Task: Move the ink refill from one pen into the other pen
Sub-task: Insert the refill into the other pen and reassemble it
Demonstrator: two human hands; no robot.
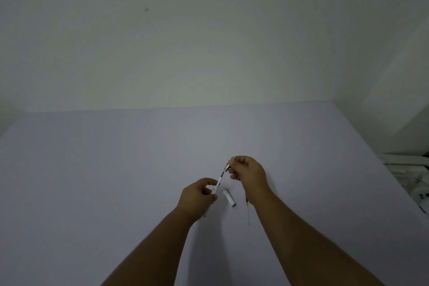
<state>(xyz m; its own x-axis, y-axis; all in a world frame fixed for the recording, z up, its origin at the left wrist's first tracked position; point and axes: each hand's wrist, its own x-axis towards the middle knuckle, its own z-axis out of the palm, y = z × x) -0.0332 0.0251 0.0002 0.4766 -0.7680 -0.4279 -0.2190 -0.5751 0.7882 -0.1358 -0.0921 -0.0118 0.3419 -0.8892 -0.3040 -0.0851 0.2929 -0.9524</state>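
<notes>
Head-camera footage is filled mostly by a pale wall, with a flat lavender table surface (116,181) below it and two bare forearms reaching in from the lower edge. A slim white plastic pen barrel (215,187) is pinched in the left hand (197,199), thumb and fingers closed around its lower part, and it is tilted so that its upper end leans away toward the right hand. From that upper end a thin dark ink refill (222,173) is seen projecting, and its far end meets a small silvery metal tip piece (227,166). That tip piece is gripped between the closed thumb and forefinger of the right hand (249,175), which is held above and beyond the left-hand grip, with the remaining fingers curled loosely. Whether the refill is seated fully in the barrel cannot be told, as the parts are small and somewhat blurred. Just beside the left-hand grip, between the two wrists, a short white cylindrical pen section with a dark end (229,197) is lying on the table, untouched by either hand. Below the right-hand grip, close against the right wrist, a second thin refill with a dark and yellowish upper part and a pale lower length (248,210) is lying on the table, roughly lengthwise toward the camera. A small dark-tipped end of another part (204,215) is visible under the left wrist; what it belongs to cannot be told.
</notes>
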